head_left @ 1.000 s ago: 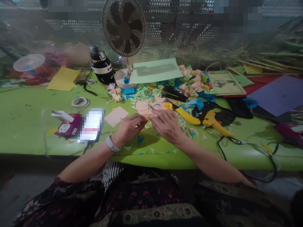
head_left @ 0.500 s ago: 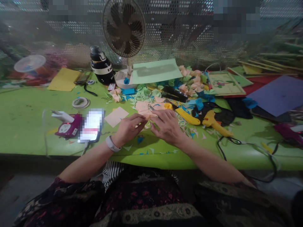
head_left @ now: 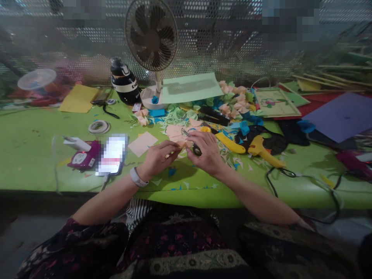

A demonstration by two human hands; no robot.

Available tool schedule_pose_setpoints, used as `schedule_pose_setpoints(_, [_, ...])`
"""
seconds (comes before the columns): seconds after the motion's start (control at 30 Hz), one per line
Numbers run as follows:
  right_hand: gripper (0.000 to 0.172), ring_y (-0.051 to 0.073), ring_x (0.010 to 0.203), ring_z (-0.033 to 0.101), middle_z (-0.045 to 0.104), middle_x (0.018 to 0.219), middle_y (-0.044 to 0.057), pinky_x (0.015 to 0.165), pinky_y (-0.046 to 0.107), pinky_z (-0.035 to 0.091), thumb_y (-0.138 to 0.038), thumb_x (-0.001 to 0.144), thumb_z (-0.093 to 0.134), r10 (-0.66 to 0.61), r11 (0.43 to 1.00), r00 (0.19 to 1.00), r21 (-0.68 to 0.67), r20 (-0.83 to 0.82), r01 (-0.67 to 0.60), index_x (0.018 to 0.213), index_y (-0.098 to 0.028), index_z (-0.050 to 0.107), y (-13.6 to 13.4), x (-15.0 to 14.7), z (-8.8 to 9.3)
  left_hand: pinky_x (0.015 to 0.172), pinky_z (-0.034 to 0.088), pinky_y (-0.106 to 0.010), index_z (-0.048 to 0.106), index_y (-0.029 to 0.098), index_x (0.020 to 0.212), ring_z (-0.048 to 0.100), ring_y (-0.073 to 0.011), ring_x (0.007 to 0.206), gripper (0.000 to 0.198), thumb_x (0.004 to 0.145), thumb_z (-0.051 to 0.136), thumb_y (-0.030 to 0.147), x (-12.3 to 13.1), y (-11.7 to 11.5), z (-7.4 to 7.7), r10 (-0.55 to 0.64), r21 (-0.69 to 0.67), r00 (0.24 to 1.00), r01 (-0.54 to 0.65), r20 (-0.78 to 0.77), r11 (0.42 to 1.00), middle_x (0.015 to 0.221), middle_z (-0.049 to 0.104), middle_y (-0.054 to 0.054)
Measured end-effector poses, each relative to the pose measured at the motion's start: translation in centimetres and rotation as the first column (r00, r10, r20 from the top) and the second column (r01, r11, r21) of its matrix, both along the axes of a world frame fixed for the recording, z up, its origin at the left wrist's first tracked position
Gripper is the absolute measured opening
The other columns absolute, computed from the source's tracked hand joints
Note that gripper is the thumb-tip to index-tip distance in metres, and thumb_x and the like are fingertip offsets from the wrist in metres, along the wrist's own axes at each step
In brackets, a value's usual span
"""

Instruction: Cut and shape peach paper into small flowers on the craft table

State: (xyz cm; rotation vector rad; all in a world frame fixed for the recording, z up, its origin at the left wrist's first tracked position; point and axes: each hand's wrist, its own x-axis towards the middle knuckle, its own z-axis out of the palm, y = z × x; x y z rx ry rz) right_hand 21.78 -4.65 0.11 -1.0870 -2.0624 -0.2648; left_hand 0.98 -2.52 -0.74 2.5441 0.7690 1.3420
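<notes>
Over the middle of the green table, my left hand pinches a small peach paper piece between thumb and fingertips. Opposite it, my right hand is closed around scissors; a dark handle loop shows by the thumb, and the metal part pokes out past the fingers, pointing away from me. The right fingertips are close to the paper, but whether they touch it I cannot tell. Just beyond both hands lie peach sheets. A peach square lies to the left of them.
Paper scraps and cut shapes are heaped behind my hands, with a black stapler. At right lie a yellow glue gun and its cable. A phone, a purple socket block and tape are left. A fan and bottle stand behind.
My right hand has turned and its fingers have shifted, so the dark scissors handle now shows. The left hand stays in place with the peach paper piece.
</notes>
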Motion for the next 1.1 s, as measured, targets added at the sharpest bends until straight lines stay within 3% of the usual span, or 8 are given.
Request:
schedule_pose_setpoints(0.23, [0.021, 0.027, 0.107, 0.062, 0.070, 0.112, 0.010, 0.090, 0.044, 0.044, -0.025, 0.090, 0.056, 0.031, 0.998, 0.998, -0.060, -0.050, -0.034, 0.110, -0.022, 0.061, 0.35, -0.14, -0.19, 0.074, 0.060, -0.026, 0.070, 0.014, 0.091, 0.073, -0.0160, 0.085, 0.006, 0.091, 0.064, 0.016, -0.01, -0.06, 0.08, -0.032, 0.017, 0.999, 0.032, -0.007, 0.999, 0.095, 0.074, -0.010])
schedule_pose_setpoints(0.43, [0.020, 0.026, 0.101, 0.063, 0.071, 0.104, 0.009, 0.089, 0.043, 0.046, -0.022, 0.089, 0.056, 0.067, 0.998, 0.995, 0.000, -0.068, -0.067, 0.109, -0.022, 0.060, 0.39, -0.25, -0.17, 0.075, 0.061, -0.027, 0.070, 0.014, 0.092, 0.073, -0.0161, 0.086, 0.008, 0.092, 0.063, 0.018, -0.02, -0.07, 0.19, -0.053, -0.003, 0.999, 0.053, -0.003, 0.999, 0.096, 0.074, -0.010])
schedule_pose_setpoints(1.1, [0.021, 0.023, 0.094, 0.064, 0.071, 0.097, 0.006, 0.098, 0.045, 0.047, -0.019, 0.088, 0.056, 0.125, 0.991, 0.985, -0.039, -0.115, -0.130, 0.108, -0.023, 0.060, 0.46, -0.26, -0.35, 0.074, 0.061, -0.026, 0.069, 0.016, 0.092, 0.073, -0.0150, 0.085, 0.005, 0.092, 0.064, 0.018, -0.09, 0.12, 0.20, -0.079, 0.037, 0.997, 0.079, -0.003, 0.996, 0.095, 0.074, -0.009])
